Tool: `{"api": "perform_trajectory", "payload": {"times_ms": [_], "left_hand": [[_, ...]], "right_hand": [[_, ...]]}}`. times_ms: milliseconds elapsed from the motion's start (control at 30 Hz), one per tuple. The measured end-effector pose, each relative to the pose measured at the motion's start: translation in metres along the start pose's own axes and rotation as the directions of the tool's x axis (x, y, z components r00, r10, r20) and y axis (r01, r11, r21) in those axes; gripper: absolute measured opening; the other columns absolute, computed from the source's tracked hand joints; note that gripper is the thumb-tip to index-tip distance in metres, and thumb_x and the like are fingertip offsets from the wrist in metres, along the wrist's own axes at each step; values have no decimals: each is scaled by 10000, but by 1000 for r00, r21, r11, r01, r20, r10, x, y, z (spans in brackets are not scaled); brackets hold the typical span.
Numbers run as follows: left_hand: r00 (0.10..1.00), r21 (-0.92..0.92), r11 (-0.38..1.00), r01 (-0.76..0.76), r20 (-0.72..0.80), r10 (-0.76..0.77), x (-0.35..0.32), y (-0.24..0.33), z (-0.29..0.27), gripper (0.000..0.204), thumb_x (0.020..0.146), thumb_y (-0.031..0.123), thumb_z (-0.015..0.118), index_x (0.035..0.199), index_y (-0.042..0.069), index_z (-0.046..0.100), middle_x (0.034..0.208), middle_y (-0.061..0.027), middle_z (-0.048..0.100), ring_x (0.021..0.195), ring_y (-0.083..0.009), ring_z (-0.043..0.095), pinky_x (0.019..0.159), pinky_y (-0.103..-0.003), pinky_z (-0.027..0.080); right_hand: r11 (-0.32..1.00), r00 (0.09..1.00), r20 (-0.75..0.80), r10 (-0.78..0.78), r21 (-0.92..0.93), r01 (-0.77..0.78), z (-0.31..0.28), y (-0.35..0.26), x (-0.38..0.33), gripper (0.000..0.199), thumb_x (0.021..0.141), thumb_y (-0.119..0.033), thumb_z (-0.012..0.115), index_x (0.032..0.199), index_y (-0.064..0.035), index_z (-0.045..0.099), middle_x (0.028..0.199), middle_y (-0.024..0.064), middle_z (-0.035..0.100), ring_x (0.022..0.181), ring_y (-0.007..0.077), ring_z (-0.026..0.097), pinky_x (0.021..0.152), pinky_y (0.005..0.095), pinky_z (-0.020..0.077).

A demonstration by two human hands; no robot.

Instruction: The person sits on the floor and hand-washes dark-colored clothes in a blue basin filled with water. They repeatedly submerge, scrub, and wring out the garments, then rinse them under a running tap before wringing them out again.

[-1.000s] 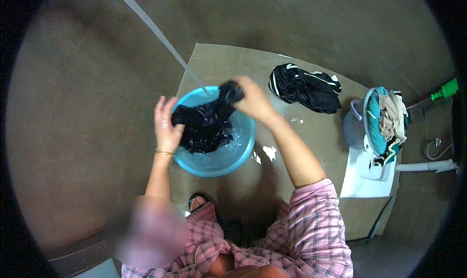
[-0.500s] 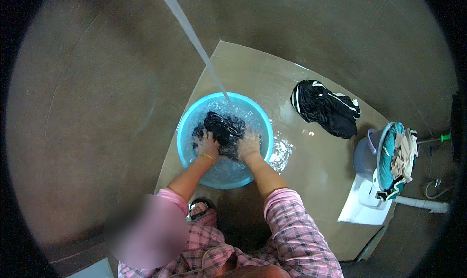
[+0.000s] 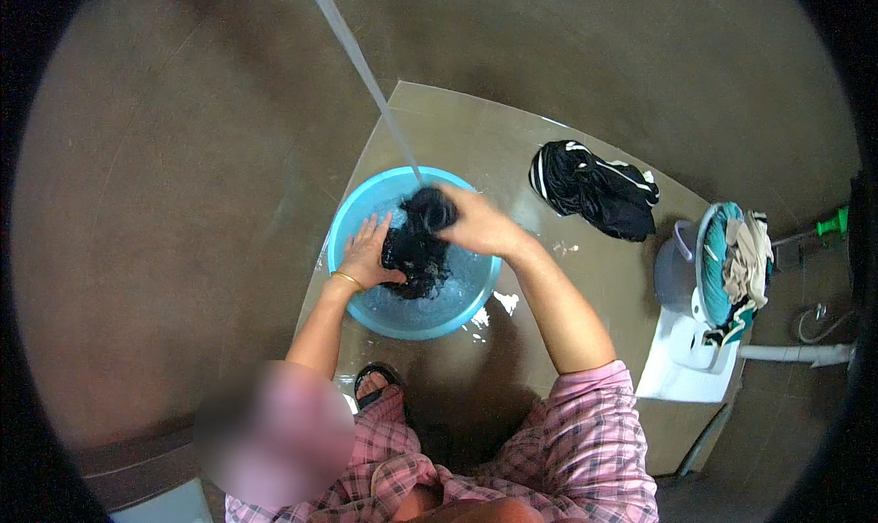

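A round blue basin (image 3: pixel 352 221) holds soapy water and a dark wet garment (image 3: pixel 416 249). My right hand (image 3: pixel 476 226) grips the upper end of the garment and lifts it above the water. My left hand (image 3: pixel 370 253) presses flat against the lower part of the cloth inside the basin; a gold bangle sits on that wrist. A thin stream of water (image 3: pixel 352 57) falls into the basin from the top.
A black garment with white stripes (image 3: pixel 594 189) lies on the wet slab (image 3: pixel 476 130) to the right. Further right a teal bucket (image 3: pixel 722 267) holds more clothes. A white pipe (image 3: pixel 796 352) and a green tap (image 3: pixel 832 221) are at the far right. My sandalled foot (image 3: pixel 375 381) is below the basin.
Both hands were pressing the garment down in the water; now my right hand has pulled one end up while the left stays on the cloth.
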State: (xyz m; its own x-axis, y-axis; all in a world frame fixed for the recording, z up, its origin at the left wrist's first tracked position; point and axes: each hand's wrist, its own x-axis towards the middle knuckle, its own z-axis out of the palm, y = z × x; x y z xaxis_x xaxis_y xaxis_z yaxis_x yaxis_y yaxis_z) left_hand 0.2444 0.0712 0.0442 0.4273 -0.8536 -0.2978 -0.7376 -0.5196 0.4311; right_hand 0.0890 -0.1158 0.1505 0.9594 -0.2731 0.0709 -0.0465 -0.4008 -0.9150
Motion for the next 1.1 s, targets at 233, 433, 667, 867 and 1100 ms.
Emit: {"api": "perform_trajectory", "payload": {"times_ms": [233,433,667,867,1100], "left_hand": [[947,-735,597,-322,-261,189,-16,66,-48,813,641,164,850,1319,41,418,1223,-66,523,1106,-201,484,967,-354,403],[969,-761,605,-233,-133,207,-42,74,-95,686,669,77,810,1266,22,477,1148,-39,581,1050,-144,531,974,-321,398],[960,-795,538,-280,-238,148,-85,67,-135,494,656,70,765,1090,30,532,1020,-16,591,960,-115,549,893,-267,425],[983,-932,357,63,-4,-184,-2,-10,-69,551,713,215,781,1155,21,515,1021,-49,596,900,-138,569,827,-274,460],[899,-410,906,108,-349,-265,77,-72,76,843,650,306,816,1319,13,396,1250,-224,500,1194,-334,462,999,-405,382]], "right_hand": [[264,978,-196,-69,942,207,7,-143,2,307,859,-99,613,1132,31,561,1068,129,638,982,213,606,884,348,481],[93,931,-365,19,928,362,-53,-132,-24,221,908,-154,534,1012,38,576,1028,162,627,1030,325,591,966,472,447],[41,927,-268,263,963,267,-50,-20,-24,214,858,-218,665,1012,-78,614,978,59,645,912,201,619,877,397,497],[448,787,-148,599,877,-176,10,65,-3,519,756,-249,737,1215,-161,512,1183,48,556,1133,234,468,944,480,333],[199,526,-71,847,961,-190,110,152,11,548,763,-211,729,1241,-202,462,1150,53,568,1000,260,538,737,416,436]]}}
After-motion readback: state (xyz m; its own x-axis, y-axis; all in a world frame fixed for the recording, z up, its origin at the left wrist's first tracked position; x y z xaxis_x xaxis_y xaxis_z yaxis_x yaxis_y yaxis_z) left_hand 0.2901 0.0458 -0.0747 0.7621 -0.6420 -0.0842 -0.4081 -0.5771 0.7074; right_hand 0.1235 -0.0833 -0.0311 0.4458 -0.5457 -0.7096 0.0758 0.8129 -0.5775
